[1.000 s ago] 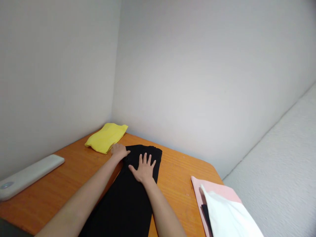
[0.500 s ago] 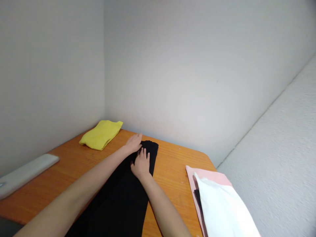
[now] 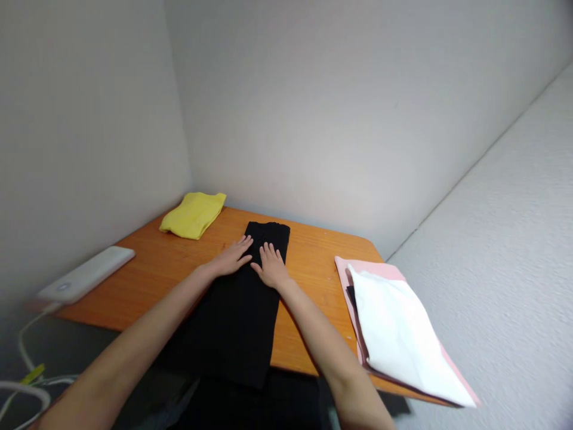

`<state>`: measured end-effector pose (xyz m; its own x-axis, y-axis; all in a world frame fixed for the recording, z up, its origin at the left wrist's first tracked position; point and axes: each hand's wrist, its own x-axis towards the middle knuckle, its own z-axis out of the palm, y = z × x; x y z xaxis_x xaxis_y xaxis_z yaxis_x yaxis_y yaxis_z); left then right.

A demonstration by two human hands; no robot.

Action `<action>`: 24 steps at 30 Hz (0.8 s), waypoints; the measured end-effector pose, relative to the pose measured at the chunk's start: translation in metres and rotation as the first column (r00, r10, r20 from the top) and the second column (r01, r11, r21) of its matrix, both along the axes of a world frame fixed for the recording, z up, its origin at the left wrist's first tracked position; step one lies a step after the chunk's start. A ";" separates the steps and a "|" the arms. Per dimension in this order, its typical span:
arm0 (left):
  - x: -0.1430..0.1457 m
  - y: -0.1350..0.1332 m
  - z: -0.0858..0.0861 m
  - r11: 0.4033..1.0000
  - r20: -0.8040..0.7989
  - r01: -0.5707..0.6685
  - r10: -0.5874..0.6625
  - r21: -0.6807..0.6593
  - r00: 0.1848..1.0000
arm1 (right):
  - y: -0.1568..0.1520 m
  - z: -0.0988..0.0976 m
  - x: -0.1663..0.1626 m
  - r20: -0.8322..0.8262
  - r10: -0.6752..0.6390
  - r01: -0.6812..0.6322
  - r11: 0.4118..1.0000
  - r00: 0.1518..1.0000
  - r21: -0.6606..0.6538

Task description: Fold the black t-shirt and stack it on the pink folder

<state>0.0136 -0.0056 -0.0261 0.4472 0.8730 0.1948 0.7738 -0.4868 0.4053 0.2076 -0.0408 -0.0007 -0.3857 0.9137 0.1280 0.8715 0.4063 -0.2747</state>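
Note:
A long folded piece of black cloth (image 3: 237,322) lies on the wooden table (image 3: 313,298), its near end hanging over the front edge. What kind of garment it is, I cannot tell. My left hand (image 3: 231,257) rests on the cloth's left edge near its far end, fingers spread. Flat on the cloth just beside it lies my right hand (image 3: 271,266), its fingers also apart. Neither hand grips anything.
Folded yellow cloth (image 3: 192,215) sits at the back left corner. A white oblong device (image 3: 87,273) with a cable is at the left edge. At right lie stacked white cloth (image 3: 394,322) and pink cloth (image 3: 385,269). Walls border the table at back and sides.
Both hands have drawn back along the black cloth toward me, and the fingers are spread flatter. The view has tilted down, so the table's front edge shows.

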 end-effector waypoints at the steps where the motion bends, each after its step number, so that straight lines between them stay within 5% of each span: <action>1: -0.011 -0.013 0.006 1.000 0.022 -0.013 0.013 0.013 1.000 | -0.008 0.002 0.005 -0.010 0.009 -0.009 1.000 1.000 0.004; 5: -0.070 -0.099 0.019 0.997 0.084 -0.033 0.027 0.071 0.996 | -0.074 0.016 0.039 -0.046 0.136 -0.136 0.991 0.990 0.004; 9: -0.105 -0.181 -0.006 0.965 -0.106 0.180 -0.162 0.188 0.981 | -0.154 0.000 0.066 -0.037 0.444 -0.446 0.892 0.895 -0.072; 12: -0.108 -0.205 -0.030 0.912 -0.287 0.303 -0.222 0.278 0.932 | -0.187 -0.027 0.067 0.086 0.421 -0.420 0.907 0.903 -0.029; 15: -0.108 -0.216 -0.042 0.846 -0.266 0.354 -0.263 0.399 0.927 | -0.202 -0.040 0.063 0.104 0.362 -0.367 0.929 0.926 0.036; 19: -0.106 -0.237 -0.034 0.885 0.139 0.120 -0.202 0.449 0.970 | -0.221 -0.024 0.066 -0.269 0.394 -0.380 0.919 0.879 0.106; 21: -0.097 -0.235 -0.017 0.904 0.336 -0.082 -0.071 0.419 0.939 | -0.219 -0.006 0.069 -0.465 0.318 -0.288 0.948 0.826 0.137; 24: -0.067 -0.196 0.026 0.931 0.449 -0.281 0.153 0.235 0.880 | -0.184 0.025 0.072 -0.530 0.107 -0.050 0.991 0.841 0.121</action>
